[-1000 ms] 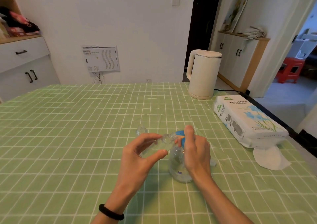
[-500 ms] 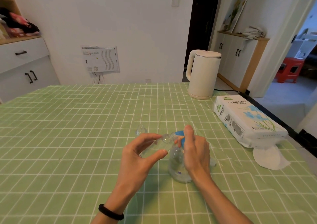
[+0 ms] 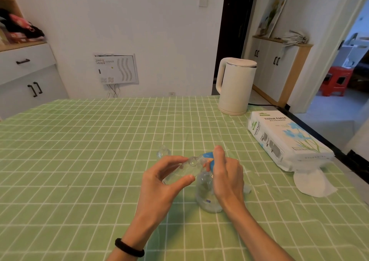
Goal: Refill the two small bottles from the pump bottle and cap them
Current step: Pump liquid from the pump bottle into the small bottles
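Lying farthest left of the task's things, a small clear cap-like piece (image 3: 163, 151) sits on the green checked tablecloth (image 3: 79, 160), just beyond the hands; what it is exactly is hard to tell. Next, the left hand (image 3: 161, 186), a black band (image 3: 128, 247) on its wrist, pinches a small clear bottle (image 3: 183, 170) between thumb and fingers, tilted with its open neck up against the blue pump head (image 3: 208, 158). How full it is cannot be judged. Right of it the clear pump bottle (image 3: 206, 192) stands upright on the cloth, with some clear liquid showing low in it. The right hand (image 3: 227, 178) wraps around it from the right, a finger pressed on the pump head. Farther right and well apart stand a cream kettle (image 3: 235, 86), a tissue paper pack (image 3: 285, 138) and a loose tissue (image 3: 313, 182).
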Available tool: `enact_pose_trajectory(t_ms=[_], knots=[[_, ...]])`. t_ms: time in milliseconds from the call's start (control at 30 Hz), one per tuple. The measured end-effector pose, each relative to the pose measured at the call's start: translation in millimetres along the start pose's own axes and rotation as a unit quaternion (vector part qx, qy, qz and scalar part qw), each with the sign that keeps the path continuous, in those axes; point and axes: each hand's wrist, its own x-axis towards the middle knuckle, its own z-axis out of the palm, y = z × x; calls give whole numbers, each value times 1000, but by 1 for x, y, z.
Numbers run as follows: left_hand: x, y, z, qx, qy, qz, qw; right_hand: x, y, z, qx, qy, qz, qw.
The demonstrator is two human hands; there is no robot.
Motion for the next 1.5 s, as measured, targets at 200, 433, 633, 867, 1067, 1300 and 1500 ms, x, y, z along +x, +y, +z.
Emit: enact_pose_trajectory(t_ms=[200,433,633,867,1067,1300,1500], knots=[[0,2,-1,-6,0,2,1000,1,0,1,4,1,-7,1000],[0,2,0,2,-2,9,1000,1,0,-1,-5,-1,-9,1000],[0,1,-1,1,0,7,1000,1,2,0,-1,2,-9,1000],[0,-1,0,-1,7,4,1000,2,0,-1,-10,-7,-7,1000],[-1,-2,0,-4,8,0,1000,2,2,0,7,2,-7,1000],[1,-3,-1,-5,4,3,1000,3,3,-1,12,-4,-4,1000],[0,-4,0,-21,5,3,1000,1,2,1,7,2,-13,1000]])
